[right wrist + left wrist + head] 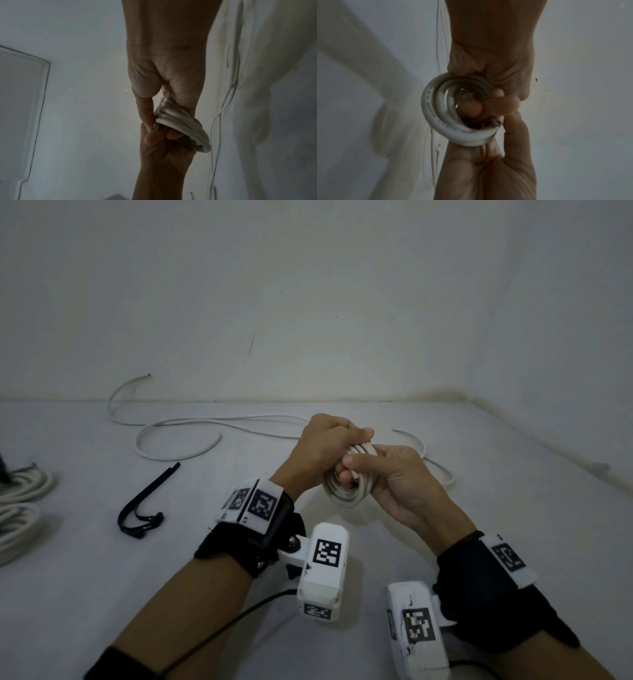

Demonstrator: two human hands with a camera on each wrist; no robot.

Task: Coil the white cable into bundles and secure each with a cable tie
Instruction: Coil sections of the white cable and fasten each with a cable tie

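Your left hand (325,446) and right hand (394,484) both clasp the coil (346,491); cable ties (144,505) lie nearer your left.

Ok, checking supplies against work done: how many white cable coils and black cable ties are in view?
White cable coils: 3 (held coil, upper left coil, lower left coil)
Black cable ties: 2, as far as the head view shows
Total: 5

A pale floor (239,542) meets a plain whitish wall (308,285) with faint marks; another wall (565,337) stands right. Light is dim.
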